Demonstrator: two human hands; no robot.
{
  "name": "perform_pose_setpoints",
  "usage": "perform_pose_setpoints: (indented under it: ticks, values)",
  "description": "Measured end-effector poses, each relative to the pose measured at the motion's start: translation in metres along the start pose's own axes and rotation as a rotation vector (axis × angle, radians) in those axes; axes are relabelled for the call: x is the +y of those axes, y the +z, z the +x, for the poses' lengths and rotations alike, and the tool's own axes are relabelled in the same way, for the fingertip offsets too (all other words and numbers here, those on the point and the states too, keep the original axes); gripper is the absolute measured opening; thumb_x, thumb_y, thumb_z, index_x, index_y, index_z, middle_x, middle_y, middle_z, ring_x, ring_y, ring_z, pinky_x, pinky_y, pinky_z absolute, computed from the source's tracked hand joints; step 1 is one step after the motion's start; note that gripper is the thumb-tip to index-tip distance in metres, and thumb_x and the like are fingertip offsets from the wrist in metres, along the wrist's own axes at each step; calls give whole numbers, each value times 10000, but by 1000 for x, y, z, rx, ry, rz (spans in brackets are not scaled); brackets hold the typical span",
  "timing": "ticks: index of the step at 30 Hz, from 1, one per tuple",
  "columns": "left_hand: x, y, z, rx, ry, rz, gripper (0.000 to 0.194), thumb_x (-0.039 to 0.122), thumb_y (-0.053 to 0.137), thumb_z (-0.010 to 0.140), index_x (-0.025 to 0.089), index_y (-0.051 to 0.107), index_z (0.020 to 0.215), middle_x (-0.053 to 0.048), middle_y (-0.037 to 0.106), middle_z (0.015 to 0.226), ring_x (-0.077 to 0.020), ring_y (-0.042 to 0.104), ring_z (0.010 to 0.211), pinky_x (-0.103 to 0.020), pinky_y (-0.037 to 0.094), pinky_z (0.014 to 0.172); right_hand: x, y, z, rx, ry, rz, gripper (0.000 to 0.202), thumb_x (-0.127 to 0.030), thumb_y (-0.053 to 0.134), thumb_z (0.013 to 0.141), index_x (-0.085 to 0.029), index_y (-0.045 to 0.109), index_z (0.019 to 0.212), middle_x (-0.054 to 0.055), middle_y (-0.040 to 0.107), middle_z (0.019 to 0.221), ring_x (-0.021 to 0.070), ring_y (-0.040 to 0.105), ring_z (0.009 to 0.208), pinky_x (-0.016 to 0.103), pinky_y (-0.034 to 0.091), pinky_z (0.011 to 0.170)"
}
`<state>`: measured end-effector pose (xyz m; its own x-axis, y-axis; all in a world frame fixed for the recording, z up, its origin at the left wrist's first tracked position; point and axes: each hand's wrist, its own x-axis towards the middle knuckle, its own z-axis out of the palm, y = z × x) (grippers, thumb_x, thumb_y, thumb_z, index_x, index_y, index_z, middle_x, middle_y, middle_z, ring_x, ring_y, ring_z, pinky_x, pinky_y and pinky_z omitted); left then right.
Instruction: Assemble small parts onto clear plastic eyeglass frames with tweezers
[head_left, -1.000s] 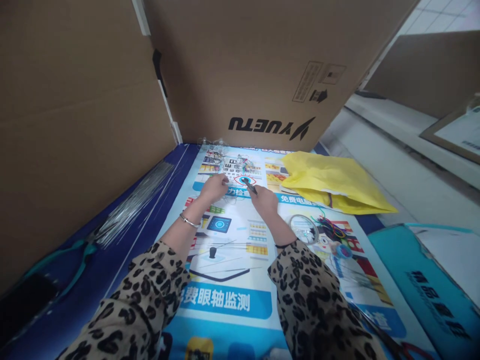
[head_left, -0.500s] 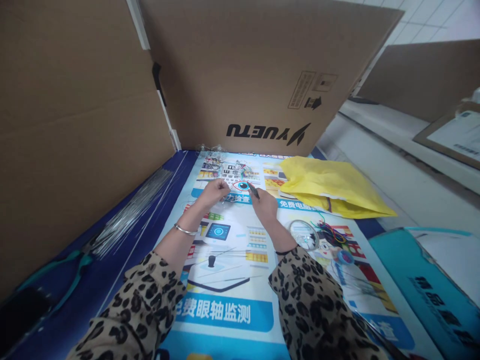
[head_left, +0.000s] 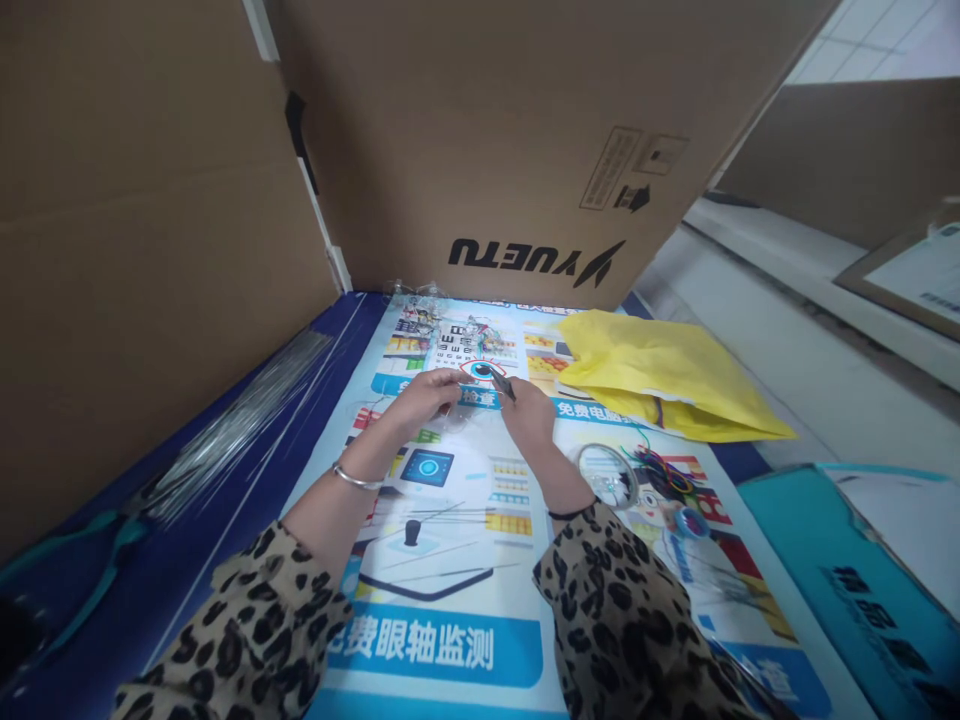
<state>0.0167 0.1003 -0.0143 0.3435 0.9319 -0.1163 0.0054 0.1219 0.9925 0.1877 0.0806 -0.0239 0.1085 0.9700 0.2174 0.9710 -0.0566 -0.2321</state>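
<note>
Near the middle of the printed poster [head_left: 517,590], my left hand [head_left: 429,397] is closed, fingertips pinched together. A thin, clear or wire-like piece shows faintly below its fingers, too small to make out. To its right, my right hand [head_left: 529,415] is closed around a small dark tool [head_left: 501,382], whose tip points up and left toward the left fingertips. The two hands are apart, with a small gap between the tool's tip and the left fingers. Thin wires [head_left: 442,530] lie on the poster below the hands.
Cardboard panels [head_left: 510,130] stand behind and left. At left lie a wire bundle [head_left: 247,420] and teal-handled pliers [head_left: 112,560]. On the right are a yellow bag [head_left: 667,370], a round clear dish [head_left: 606,475], coloured cords [head_left: 667,475] and a teal packet [head_left: 847,570].
My left hand has turned slightly, its fingers now reaching more to the right. The tool in my right hand has tilted further left. The camera view has shifted a little.
</note>
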Motion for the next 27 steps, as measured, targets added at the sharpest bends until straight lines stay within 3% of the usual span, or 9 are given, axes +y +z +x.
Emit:
perform_pose_setpoints:
  ticks: [5,10,20,27]
  values:
    - [-3,8,-4,77,-47,-79,185,217,537,636,172,615,798,38,479,450,-73,403,388,-198,223,400,1,1,0,-7,-7,-19,293,-377,353,869,-232,594,951,26,630,845,149,542,817,230,289,615]
    - [-8,13,-9,115,25,-176,165,204,524,652,162,616,782,40,457,452,-76,406,413,-206,316,444,1,3,-1,31,-46,-17,289,-382,370,861,-220,599,929,31,631,842,158,538,811,233,291,631]
    - [-12,17,-13,192,56,-133,116,214,469,691,184,561,756,38,461,501,-92,441,458,-214,362,468,3,8,-4,135,-158,29,323,-347,338,863,-192,607,950,54,626,851,170,522,836,236,315,710]
    - [-17,18,-13,246,68,-221,91,194,478,662,178,544,722,41,459,483,-89,446,448,-191,352,445,8,15,-3,245,-245,-9,182,-265,466,781,-196,621,846,36,619,772,167,516,761,248,319,675]
